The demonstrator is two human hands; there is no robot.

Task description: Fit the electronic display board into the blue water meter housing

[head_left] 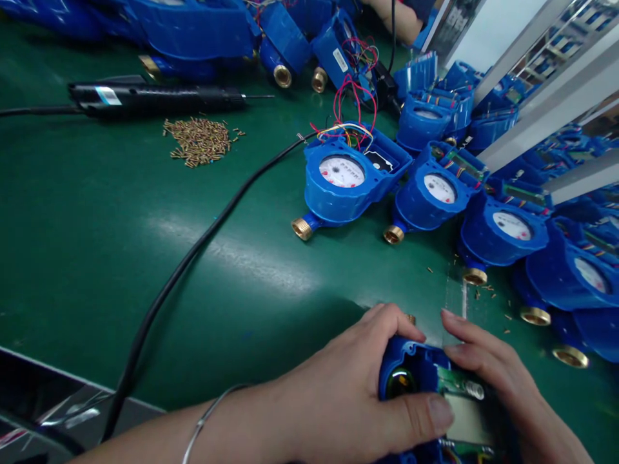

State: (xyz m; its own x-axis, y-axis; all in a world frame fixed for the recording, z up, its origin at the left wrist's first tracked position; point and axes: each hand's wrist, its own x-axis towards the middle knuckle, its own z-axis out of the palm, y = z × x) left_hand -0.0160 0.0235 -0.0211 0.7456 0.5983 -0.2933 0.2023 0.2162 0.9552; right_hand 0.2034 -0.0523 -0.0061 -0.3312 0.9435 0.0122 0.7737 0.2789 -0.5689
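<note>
At the lower right of the head view, my left hand (348,386) grips a blue water meter (401,351) with an open electronics housing. The thumb presses by the edge of a green circuit board (464,380) that carries a grey display and a small coil spring. My right hand (512,380) lies along the far side of the same housing, fingers slightly bent and touching it. The lower part of this meter runs out of the picture. Just beyond stands another blue water meter (341,196) with a white dial and loose red, yellow and white wires.
A black electric screwdriver (159,96) lies at the upper left beside a pile of small brass screws (200,140). A black cable (193,251) crosses the green table (87,258). Several blue meters (435,200) line the right, near grey metal posts (532,103). Another person's arm (396,19) shows at the top.
</note>
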